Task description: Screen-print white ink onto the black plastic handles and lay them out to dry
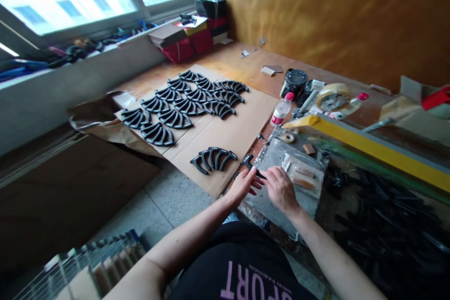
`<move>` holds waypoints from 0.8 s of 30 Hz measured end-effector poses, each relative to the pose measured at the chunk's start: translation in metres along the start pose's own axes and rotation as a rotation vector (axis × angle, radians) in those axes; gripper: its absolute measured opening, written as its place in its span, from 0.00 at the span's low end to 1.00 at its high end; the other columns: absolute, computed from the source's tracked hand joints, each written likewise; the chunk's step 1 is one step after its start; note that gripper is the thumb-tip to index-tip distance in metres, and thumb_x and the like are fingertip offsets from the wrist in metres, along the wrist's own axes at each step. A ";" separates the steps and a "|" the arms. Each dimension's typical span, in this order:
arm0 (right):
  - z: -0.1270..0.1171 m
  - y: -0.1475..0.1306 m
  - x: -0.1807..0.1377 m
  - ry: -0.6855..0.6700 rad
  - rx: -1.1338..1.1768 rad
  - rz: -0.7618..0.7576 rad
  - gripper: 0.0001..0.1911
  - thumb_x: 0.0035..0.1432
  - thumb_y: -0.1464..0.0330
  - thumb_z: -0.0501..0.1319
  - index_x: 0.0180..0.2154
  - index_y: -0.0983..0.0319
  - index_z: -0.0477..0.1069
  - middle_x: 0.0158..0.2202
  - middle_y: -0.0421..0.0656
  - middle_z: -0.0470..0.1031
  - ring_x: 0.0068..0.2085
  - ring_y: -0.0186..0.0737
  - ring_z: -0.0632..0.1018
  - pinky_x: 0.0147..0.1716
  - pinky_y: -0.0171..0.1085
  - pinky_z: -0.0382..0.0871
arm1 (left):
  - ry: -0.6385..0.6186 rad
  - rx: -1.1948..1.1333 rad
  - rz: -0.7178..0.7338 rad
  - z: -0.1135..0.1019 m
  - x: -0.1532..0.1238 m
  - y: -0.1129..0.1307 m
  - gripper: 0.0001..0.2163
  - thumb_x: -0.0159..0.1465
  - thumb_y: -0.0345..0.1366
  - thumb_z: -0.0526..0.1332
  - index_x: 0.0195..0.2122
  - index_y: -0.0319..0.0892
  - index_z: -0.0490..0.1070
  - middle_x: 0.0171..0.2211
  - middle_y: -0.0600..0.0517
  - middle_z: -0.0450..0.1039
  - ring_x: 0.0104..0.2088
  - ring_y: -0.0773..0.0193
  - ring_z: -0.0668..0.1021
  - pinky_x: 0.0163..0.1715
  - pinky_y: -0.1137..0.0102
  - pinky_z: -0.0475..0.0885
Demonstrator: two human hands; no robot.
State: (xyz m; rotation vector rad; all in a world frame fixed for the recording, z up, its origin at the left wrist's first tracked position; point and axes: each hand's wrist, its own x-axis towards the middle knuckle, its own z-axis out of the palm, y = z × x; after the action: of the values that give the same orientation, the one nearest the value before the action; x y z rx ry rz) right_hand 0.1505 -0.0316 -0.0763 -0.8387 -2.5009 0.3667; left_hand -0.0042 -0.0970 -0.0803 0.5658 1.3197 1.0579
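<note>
Both hands are together over the near edge of the bench, on one black curved handle with a T-shaped end. That end points away from me, above the fingers of my left hand, which closes round the middle. My right hand pinches the near end with its fingertips. Just left of the hands, a short fanned row of similar black handles lies on a cardboard sheet. Farther back on the sheet are several longer fanned rows of black handles. Under my right hand is a grey plate.
A water bottle with a red cap stands beyond my hands, near a roll of tape. A yellow bar borders a dark heap of black parts at right. Red boxes sit by the window.
</note>
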 end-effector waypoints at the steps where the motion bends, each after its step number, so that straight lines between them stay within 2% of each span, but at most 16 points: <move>1: 0.015 -0.015 0.010 -0.035 0.015 -0.043 0.13 0.66 0.67 0.54 0.47 0.61 0.74 0.39 0.48 0.72 0.43 0.45 0.71 0.46 0.43 0.67 | 0.094 -0.014 0.009 -0.015 -0.001 -0.008 0.27 0.59 0.63 0.52 0.34 0.39 0.66 0.31 0.45 0.77 0.27 0.64 0.77 0.21 0.74 0.67; 4: 0.063 -0.042 0.039 -0.152 0.078 -0.114 0.14 0.66 0.65 0.56 0.49 0.60 0.73 0.41 0.47 0.73 0.44 0.44 0.70 0.46 0.41 0.67 | 0.342 0.022 0.007 -0.078 -0.005 -0.029 0.26 0.60 0.62 0.51 0.30 0.41 0.64 0.25 0.48 0.74 0.23 0.67 0.73 0.20 0.74 0.65; 7: 0.105 -0.051 0.065 -0.272 0.083 -0.108 0.14 0.66 0.64 0.56 0.50 0.59 0.73 0.43 0.46 0.74 0.47 0.44 0.70 0.47 0.41 0.65 | 0.580 0.120 -0.069 -0.146 -0.014 -0.055 0.25 0.61 0.61 0.48 0.31 0.41 0.64 0.26 0.47 0.75 0.24 0.65 0.74 0.21 0.73 0.66; 9: 0.129 -0.056 0.082 -0.354 0.030 -0.063 0.15 0.65 0.64 0.56 0.51 0.58 0.72 0.43 0.46 0.75 0.48 0.45 0.69 0.47 0.41 0.64 | 0.682 0.212 -0.160 -0.182 -0.019 -0.071 0.26 0.62 0.60 0.44 0.33 0.41 0.64 0.28 0.45 0.77 0.25 0.64 0.75 0.22 0.72 0.67; 11: 0.149 -0.064 0.097 -0.429 -0.045 -0.006 0.16 0.64 0.62 0.57 0.51 0.58 0.72 0.42 0.47 0.75 0.48 0.47 0.68 0.48 0.43 0.62 | 0.716 0.306 -0.236 -0.206 -0.020 -0.082 0.26 0.63 0.59 0.41 0.34 0.41 0.65 0.29 0.45 0.78 0.26 0.63 0.77 0.23 0.71 0.68; 14: 0.171 -0.081 0.117 -0.521 -0.153 0.096 0.17 0.62 0.59 0.58 0.49 0.59 0.72 0.42 0.50 0.75 0.50 0.51 0.67 0.49 0.46 0.59 | 0.685 0.405 -0.294 -0.224 -0.016 -0.087 0.26 0.64 0.58 0.41 0.30 0.42 0.67 0.24 0.47 0.77 0.24 0.61 0.77 0.24 0.70 0.68; 18: 0.185 -0.096 0.132 -0.592 -0.227 0.216 0.19 0.61 0.58 0.57 0.47 0.63 0.73 0.46 0.55 0.74 0.52 0.54 0.66 0.50 0.49 0.57 | 0.648 0.485 -0.310 -0.232 -0.008 -0.082 0.25 0.64 0.57 0.45 0.24 0.43 0.67 0.18 0.50 0.74 0.23 0.59 0.77 0.26 0.69 0.66; 21: 0.186 -0.093 0.138 -0.592 -0.244 0.245 0.18 0.60 0.59 0.56 0.46 0.64 0.73 0.47 0.56 0.73 0.52 0.54 0.67 0.49 0.49 0.57 | 0.678 0.528 -0.301 -0.230 -0.012 -0.080 0.24 0.64 0.57 0.46 0.24 0.44 0.67 0.21 0.51 0.74 0.26 0.59 0.77 0.29 0.68 0.67; 24: 0.183 -0.083 0.142 -0.587 -0.252 0.261 0.17 0.58 0.61 0.57 0.45 0.63 0.74 0.46 0.55 0.73 0.51 0.54 0.67 0.49 0.48 0.58 | 0.823 0.616 -0.205 -0.221 -0.018 -0.082 0.19 0.65 0.54 0.50 0.28 0.45 0.67 0.28 0.51 0.74 0.31 0.59 0.77 0.34 0.67 0.68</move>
State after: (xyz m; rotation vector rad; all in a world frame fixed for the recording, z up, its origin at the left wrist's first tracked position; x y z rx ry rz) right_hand -0.0842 -0.0259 -0.1497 -1.3227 -3.0247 0.4401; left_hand -0.1881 -0.1990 -0.1878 0.4286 2.4149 0.7095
